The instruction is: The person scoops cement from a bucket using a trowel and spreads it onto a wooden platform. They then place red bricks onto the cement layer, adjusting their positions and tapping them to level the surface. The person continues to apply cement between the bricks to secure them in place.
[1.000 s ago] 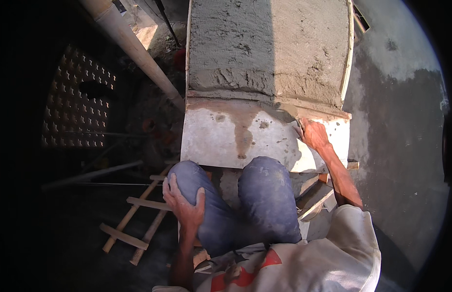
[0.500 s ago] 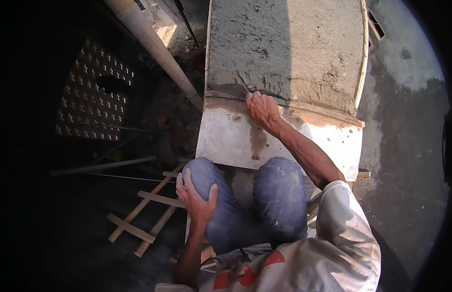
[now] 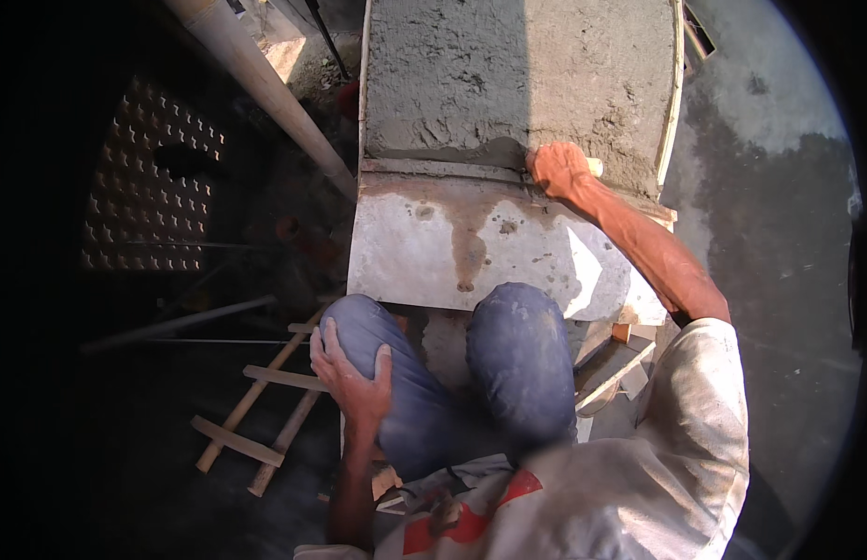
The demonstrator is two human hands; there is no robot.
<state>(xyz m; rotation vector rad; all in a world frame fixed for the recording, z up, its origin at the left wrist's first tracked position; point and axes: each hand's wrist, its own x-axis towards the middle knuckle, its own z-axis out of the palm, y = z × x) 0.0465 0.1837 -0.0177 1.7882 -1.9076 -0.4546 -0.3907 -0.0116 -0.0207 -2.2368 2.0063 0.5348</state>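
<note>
A slab of wet grey cement [image 3: 452, 65] with a rough surface is framed by pale edging, with a strip along its near end. My right hand [image 3: 559, 170] is closed on a trowel [image 3: 594, 168] at that near end; the pale handle shows beside my fist, while the blade is mostly hidden or blends into the cement. Below the strip lies a stained white board [image 3: 401, 257]. My left hand [image 3: 349, 378] rests with fingers apart on my left knee [image 3: 359, 317]. My right knee [image 3: 513, 317] is bent beside it at the board's edge.
A thick bamboo pole [image 3: 265, 98] runs diagonally at upper left. A wooden ladder [image 3: 289, 378] lies lower left beside me. A perforated block screen [image 3: 111, 215] stands in shadow at far left. A stained concrete surface [image 3: 774, 252] extends along the right, below the slab's level.
My right hand with the trowel first swept up and leftward along the near edge of the cement, then moved back rightward to the middle-right. My left hand stays on the knee.
</note>
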